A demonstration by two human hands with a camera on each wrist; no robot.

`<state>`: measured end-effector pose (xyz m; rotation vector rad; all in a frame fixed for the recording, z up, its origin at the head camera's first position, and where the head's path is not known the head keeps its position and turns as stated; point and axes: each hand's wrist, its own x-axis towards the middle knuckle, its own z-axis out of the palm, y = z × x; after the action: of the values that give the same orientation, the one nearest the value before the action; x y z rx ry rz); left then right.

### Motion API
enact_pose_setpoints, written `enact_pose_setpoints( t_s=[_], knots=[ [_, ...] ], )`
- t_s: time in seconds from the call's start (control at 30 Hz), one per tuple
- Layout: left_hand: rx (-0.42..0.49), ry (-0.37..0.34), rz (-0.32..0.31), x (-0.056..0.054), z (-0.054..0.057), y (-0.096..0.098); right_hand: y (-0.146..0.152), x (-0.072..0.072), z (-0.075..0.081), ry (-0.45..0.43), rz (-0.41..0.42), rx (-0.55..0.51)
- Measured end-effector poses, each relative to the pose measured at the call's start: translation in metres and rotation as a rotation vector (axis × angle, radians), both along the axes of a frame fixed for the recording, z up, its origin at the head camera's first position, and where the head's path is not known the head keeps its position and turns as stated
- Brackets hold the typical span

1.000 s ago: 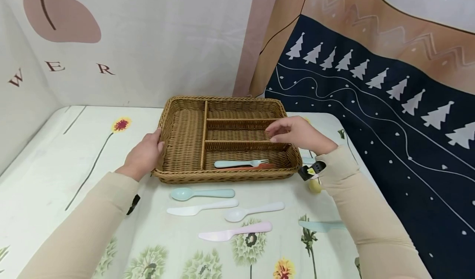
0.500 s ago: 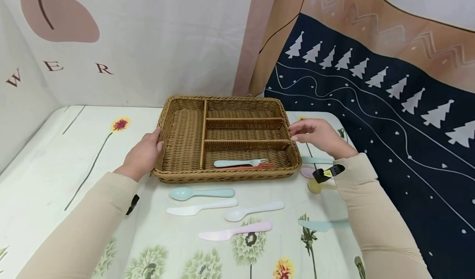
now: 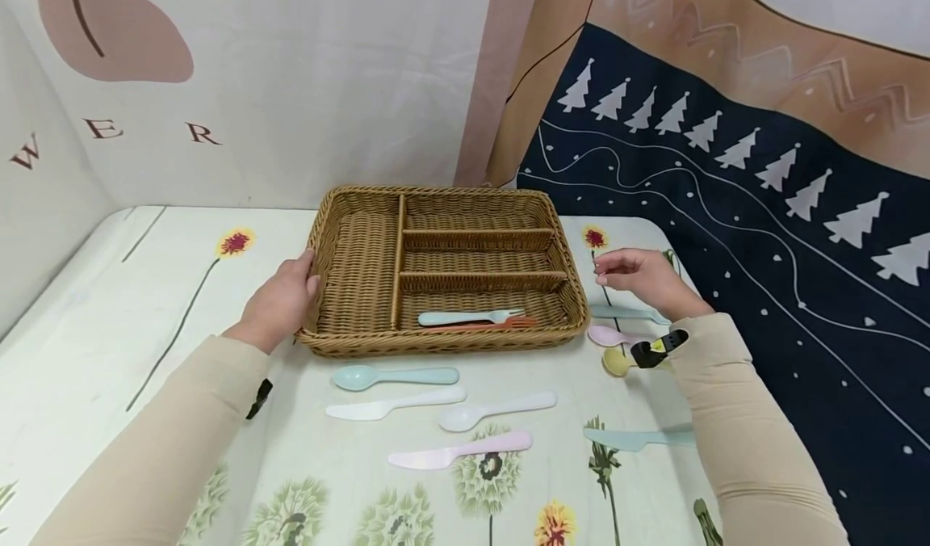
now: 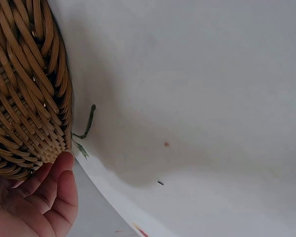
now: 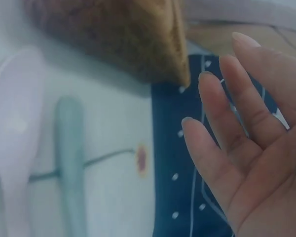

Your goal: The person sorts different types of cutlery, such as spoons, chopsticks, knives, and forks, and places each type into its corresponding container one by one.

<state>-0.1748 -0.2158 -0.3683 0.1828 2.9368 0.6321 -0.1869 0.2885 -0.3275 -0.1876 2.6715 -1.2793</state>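
My left hand (image 3: 279, 304) grips the left side of a brown wicker cutlery tray (image 3: 450, 342); in the left wrist view its fingers (image 4: 64, 195) curl against the woven wall. To the right of the tray, above the table, my right hand (image 3: 643, 278) holds nothing, and its fingers are loosely bent. Dividers split the tray into several compartments. A light blue fork (image 3: 465, 317) lies in the front right one, beside an orange-red utensil (image 3: 519, 322) partly hidden by it. Below my right hand are a pink spoon (image 3: 606, 336) and a light blue utensil (image 3: 628, 313).
In front of the tray lie a light blue spoon (image 3: 395, 376), a white knife (image 3: 395, 403), a white spoon (image 3: 497, 410) and a pink knife (image 3: 461, 451). On the right are a yellow spoon (image 3: 616, 362), partly covered by the wristband, and a light blue knife (image 3: 632, 439).
My right hand has moved right, from over the tray's compartments past its right rim to above the table. My left hand and the tray have stayed in place.
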Motion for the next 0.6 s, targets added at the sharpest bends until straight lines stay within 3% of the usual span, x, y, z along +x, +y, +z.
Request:
enact_pose_setpoints(
  t_s=[0.6],
  knots=[
    [-0.008,-0.013,0.002,0.000,0.002,0.002,0.031,-0.003,-0.025,-0.061,0.007,0.185]
  ],
)
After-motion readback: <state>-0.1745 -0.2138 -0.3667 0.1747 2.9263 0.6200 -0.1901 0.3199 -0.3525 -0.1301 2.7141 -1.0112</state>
